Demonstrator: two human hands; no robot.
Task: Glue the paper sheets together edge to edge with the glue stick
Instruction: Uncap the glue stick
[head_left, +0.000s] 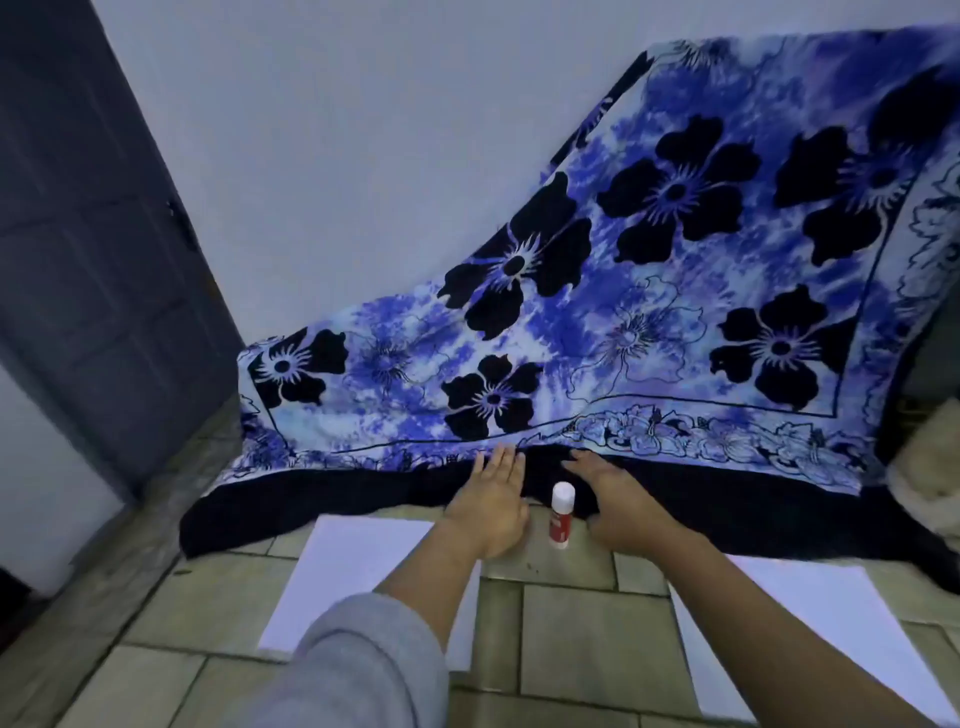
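- A glue stick (562, 514) is seen standing upright on the tiled floor (571, 623), white cap on top and red label below, at the dark hem of a blue flowered cloth (649, 291).
- The stick is placed between the two hands, just beside each; whether either one touches it cannot be told.
- The left hand (493, 499) is held open and flat, fingers stretched forward and close together, the fingertips reaching over the cloth's dark hem. Nothing is held in it.
- The right hand (613, 499) is likewise spread open, palm down, fingers pointed forward and to the left over the hem. Nothing is gripped by it.
- A grey sleeve (353, 665) is worn on the left arm, pushed up so the forearm is bare; the right forearm is bare as well.
- Two white paper sheets are laid flat on the floor, well apart: the left sheet (337, 571) lies partly under the left arm, and the right sheet (810, 639) lies partly under the right arm.
- A strip of bare tiles is seen between the sheets, so their edges are not yet joined.
- The cloth is draped over something against a pale wall (363, 156), its hem spread onto the floor beyond the sheets.
- A dark door (93, 234) is seen at the left.
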